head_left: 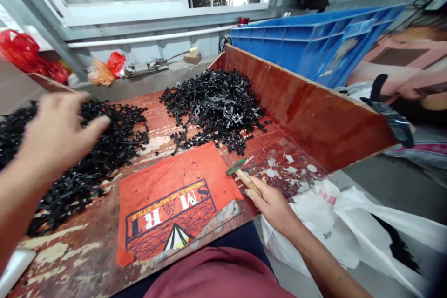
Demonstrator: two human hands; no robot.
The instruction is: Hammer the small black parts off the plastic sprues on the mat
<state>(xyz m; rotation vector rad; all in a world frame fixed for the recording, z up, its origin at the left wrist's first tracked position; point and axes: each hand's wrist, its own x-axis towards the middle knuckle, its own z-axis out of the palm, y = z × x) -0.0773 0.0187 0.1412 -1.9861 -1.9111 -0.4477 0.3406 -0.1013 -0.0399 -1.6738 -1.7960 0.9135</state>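
Observation:
My left hand (56, 132) hovers at the left, slightly blurred, its thumb and fingers apart and nothing visible in it. Under and around it spreads a wide heap of small black parts (118, 125). At the front right, my right hand (270, 202) is wrapped round the light wooden handle of a small T-shaped tool (248, 180) with a green head. That head is at the right edge of an orange printed cloth (164, 172), which lies flat with a few black bits on it. Behind the cloth rises another pile of black parts (216, 102), some linked together.
A reddish wooden board (307, 107) walls the worktable (63, 247) on the right. Beyond it stands a blue crate (279, 46). White plastic bags (324, 223) hang at the front right. Red bags (24, 56) and a metal tool (150, 66) are along the back.

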